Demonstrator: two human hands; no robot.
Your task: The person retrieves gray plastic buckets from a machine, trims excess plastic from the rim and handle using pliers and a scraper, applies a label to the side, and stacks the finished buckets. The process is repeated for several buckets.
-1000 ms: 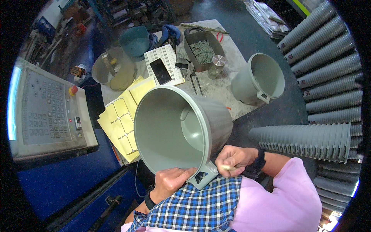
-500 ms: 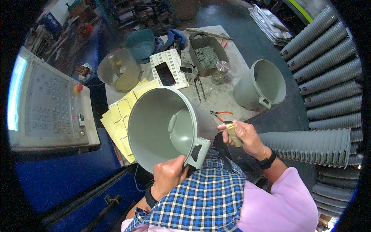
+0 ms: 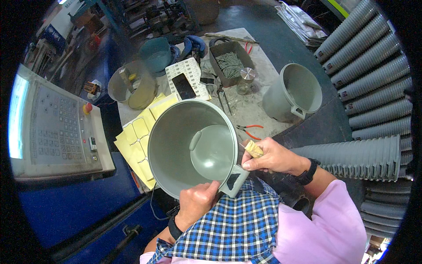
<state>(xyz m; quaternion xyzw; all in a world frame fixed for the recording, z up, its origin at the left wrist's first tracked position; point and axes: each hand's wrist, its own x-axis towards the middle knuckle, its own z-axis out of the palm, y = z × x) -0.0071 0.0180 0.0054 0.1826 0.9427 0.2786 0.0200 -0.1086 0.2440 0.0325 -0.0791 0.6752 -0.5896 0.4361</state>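
Note:
A grey plastic bucket [image 3: 169, 141] lies tipped in front of me, its open mouth facing up and its round base showing inside. My left hand [image 3: 196, 200] is closed on its near rim, with the thumb along the edge beside the moulded handle [image 3: 236, 181]. In my right hand [image 3: 274, 157] is a small tool with a yellow wrapped grip [image 3: 253, 149]. The fingers are closed round it, just above the bucket's handle. Its working end is mostly hidden, so I cannot tell its exact kind.
Behind the bucket, a worktable holds orange-handled pliers [image 3: 251, 131], a jar [image 3: 244, 84], a phone [image 3: 183, 86], a bin of small rods [image 3: 220, 70] and yellow sheets [image 3: 128, 141]. Another grey bucket [image 3: 274, 99] stands right. Stacked buckets [image 3: 351, 154] line the right side; a control panel [image 3: 57, 123] stands left.
My right hand has come down and closer to the bucket's handle, turning the tool. The bucket has rolled slightly, carrying its handle to the right. My left hand stays on the rim.

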